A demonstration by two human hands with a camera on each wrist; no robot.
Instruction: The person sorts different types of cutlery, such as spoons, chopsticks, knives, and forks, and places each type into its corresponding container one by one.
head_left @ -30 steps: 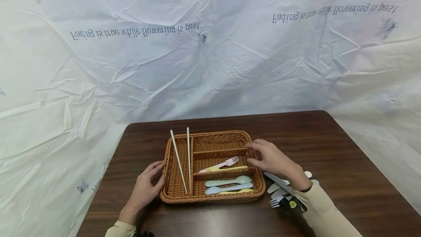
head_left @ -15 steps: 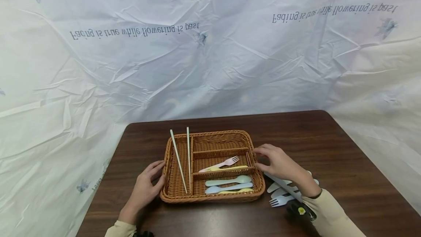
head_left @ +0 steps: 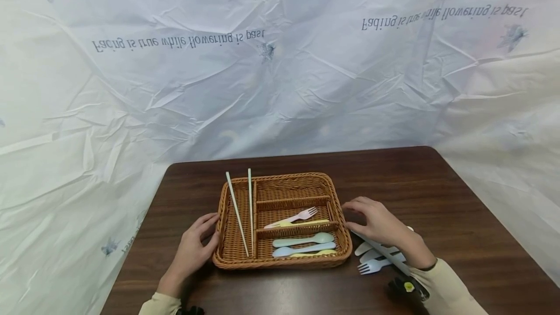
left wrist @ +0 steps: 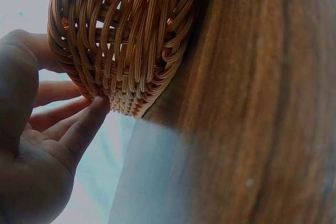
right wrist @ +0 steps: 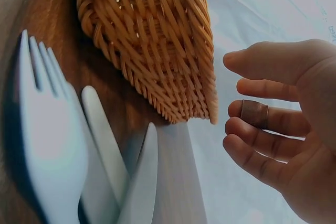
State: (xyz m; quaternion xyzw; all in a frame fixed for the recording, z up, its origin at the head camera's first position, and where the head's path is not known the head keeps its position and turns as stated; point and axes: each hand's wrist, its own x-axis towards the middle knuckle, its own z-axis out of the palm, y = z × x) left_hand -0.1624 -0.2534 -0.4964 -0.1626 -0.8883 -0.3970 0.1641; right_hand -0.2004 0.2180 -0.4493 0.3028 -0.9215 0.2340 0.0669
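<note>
A brown wicker basket (head_left: 282,264) with compartments sits on the table. Two pale chopsticks (head_left: 238,218) lie in its left compartment, tips over the far rim. The middle-right compartment holds a pink fork (head_left: 306,214) and a yellow utensil (head_left: 302,223); the front one holds a green spoon (head_left: 323,238), a blue spoon (head_left: 286,252) and a yellow utensil (head_left: 323,253). My left hand (head_left: 192,247) touches the basket's left side with extended fingers. My right hand (head_left: 380,222) hovers beside the right rim, fingers loosely bent and holding nothing; the right wrist view shows a gap to the wicker.
Beneath my right forearm, a pale blue fork (head_left: 371,266) lies with several pale knives (right wrist: 142,182) on the dark wooden table (head_left: 463,237). A printed white sheet (head_left: 280,86) hangs behind the table and along both sides.
My right hand has drawn away from the basket's right rim, moving right and slightly toward me. My left hand and the basket hold their places.
</note>
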